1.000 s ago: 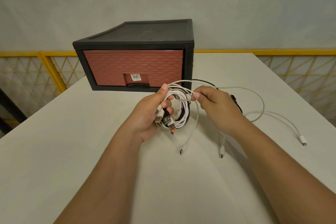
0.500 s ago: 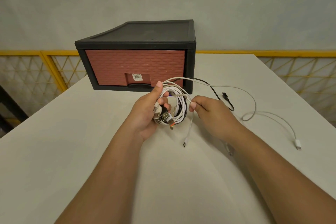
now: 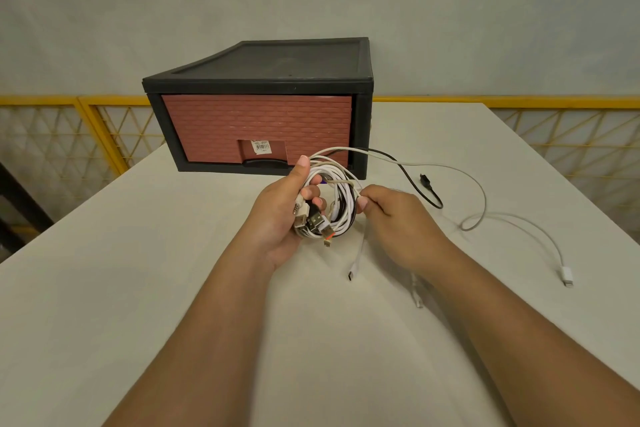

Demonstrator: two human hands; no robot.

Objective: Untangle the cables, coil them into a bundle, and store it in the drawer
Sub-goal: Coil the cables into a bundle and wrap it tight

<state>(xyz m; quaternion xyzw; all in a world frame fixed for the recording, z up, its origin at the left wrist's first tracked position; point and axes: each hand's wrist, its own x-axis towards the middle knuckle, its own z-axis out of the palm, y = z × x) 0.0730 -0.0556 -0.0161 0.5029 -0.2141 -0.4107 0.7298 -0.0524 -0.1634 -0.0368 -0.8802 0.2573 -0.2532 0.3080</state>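
My left hand [image 3: 280, 215] grips a coil of white and black cables [image 3: 341, 206], with several USB plugs sticking out below its fingers. My right hand [image 3: 394, 222] pinches a white strand at the coil's right side. A white plug end [image 3: 354, 269] dangles below the coil. Loose tails trail right over the table: a black cable [image 3: 420, 189] and a white cable [image 3: 483, 204] ending in a white plug [image 3: 566, 277]. The drawer unit [image 3: 263, 125], black frame with a brick-red front, stands shut behind my hands.
The white table [image 3: 138, 288] carries everything; its right edge runs diagonally past the loose white plug. A yellow mesh railing [image 3: 69, 128] lines the space behind and on both sides. A plain grey wall stands at the back.
My right hand has come down and in against the coil's right side. The loose tails have been drawn leftwards, toward the coil. My left hand has kept its grip.
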